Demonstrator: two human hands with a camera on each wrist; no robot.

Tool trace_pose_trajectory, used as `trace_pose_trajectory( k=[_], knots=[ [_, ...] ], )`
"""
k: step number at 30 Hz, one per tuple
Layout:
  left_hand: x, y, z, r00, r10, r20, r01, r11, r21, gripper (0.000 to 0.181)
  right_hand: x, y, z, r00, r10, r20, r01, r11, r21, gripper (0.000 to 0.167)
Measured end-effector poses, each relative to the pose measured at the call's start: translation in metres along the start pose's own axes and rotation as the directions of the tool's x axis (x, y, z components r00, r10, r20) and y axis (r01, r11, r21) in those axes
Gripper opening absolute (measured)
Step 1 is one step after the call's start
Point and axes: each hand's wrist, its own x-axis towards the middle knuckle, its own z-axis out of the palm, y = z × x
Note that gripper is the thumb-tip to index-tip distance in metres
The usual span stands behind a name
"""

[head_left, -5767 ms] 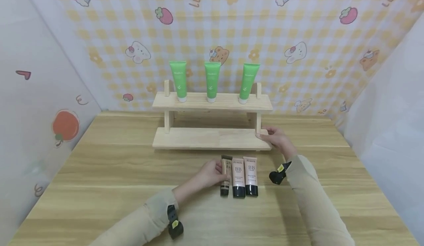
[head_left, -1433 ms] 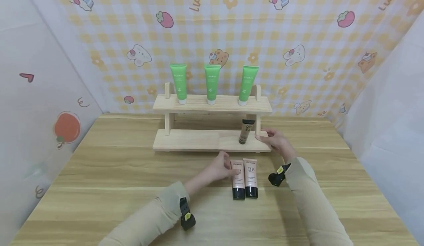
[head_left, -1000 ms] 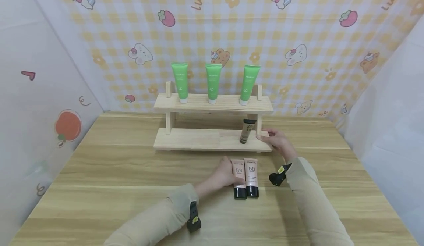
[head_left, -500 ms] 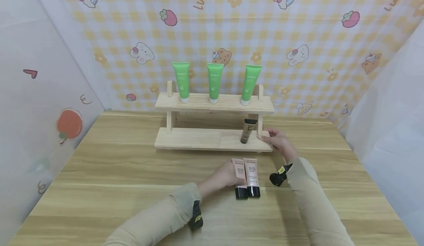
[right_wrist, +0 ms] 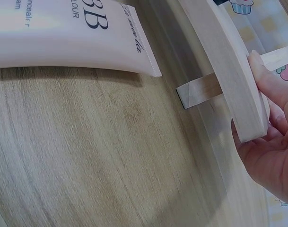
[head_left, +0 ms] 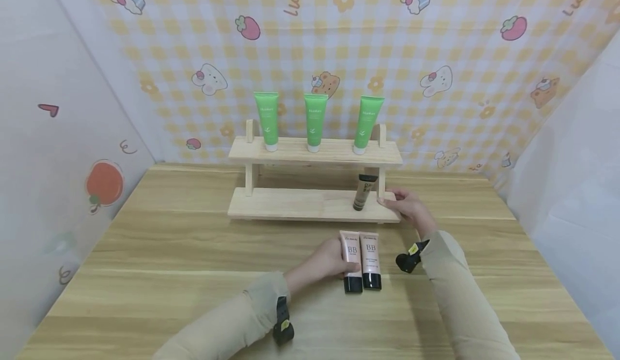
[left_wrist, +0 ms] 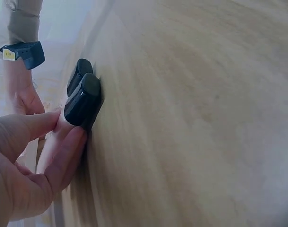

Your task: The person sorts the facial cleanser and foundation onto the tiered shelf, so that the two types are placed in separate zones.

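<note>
My left hand [head_left: 329, 259] pinches the left pink BB cream tube [head_left: 352, 249] between thumb and fingers; the left wrist view shows the grip just behind its black cap [left_wrist: 82, 100]. A second BB cream tube [head_left: 370, 252] lies right beside it on the table. My right hand [head_left: 409, 209] grips the right end of the lower board of a two-tier wooden rack [head_left: 276, 203], thumb on top and fingers underneath. Near that end, a small brown tube [head_left: 362, 193] with dark ends stands on the lower board, tilted slightly.
Three green tubes [head_left: 315, 123] stand spaced along the rack's upper board [head_left: 290, 153]. A patterned cloth [head_left: 169, 42] hangs behind the wooden table [head_left: 160, 252], and white sheets close off both sides. Black cameras [head_left: 283, 330] are strapped to both wrists.
The brown tube went from the table to the lower board's right side. My left hand then moved to the left BB cream tube and took hold of it. My right hand stayed on the rack.
</note>
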Motion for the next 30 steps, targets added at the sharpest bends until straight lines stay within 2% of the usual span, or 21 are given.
trace_pose_trajectory(
  k=[3, 9, 13, 17, 24, 30],
  knots=[
    [-0.001, -0.002, 0.001, 1.000, 0.019, -0.010, -0.018, 1.000, 0.021, 0.027, -0.001, 0.001, 0.000, 1.000, 0.004, 0.001, -0.004, 1.000, -0.001, 0.062],
    [-0.003, -0.004, 0.001, 0.999, 0.042, -0.006, -0.042, 0.999, -0.021, 0.028, -0.003, 0.000, 0.001, 1.000, -0.023, -0.009, 0.023, 1.000, 0.013, 0.059],
    [-0.006, -0.002, -0.001, 0.999, 0.033, 0.006, -0.032, 0.999, -0.040, 0.029, -0.003, 0.000, 0.001, 0.999, -0.032, 0.002, 0.032, 0.999, -0.002, 0.059],
    [-0.008, 0.000, -0.006, 0.999, 0.038, 0.011, -0.038, 0.999, -0.033, 0.031, -0.002, 0.001, 0.000, 0.999, -0.038, 0.003, 0.038, 0.999, 0.006, 0.060],
    [-0.005, -0.001, -0.019, 0.997, 0.077, -0.020, -0.077, 0.997, -0.023, 0.037, -0.003, 0.000, 0.001, 0.999, -0.041, -0.001, 0.041, 0.999, 0.021, 0.060],
    [-0.003, -0.001, -0.032, 0.997, 0.047, -0.063, -0.046, 0.999, 0.029, 0.048, -0.004, -0.002, -0.001, 1.000, -0.026, 0.008, 0.026, 0.999, -0.033, 0.061]
  ],
)
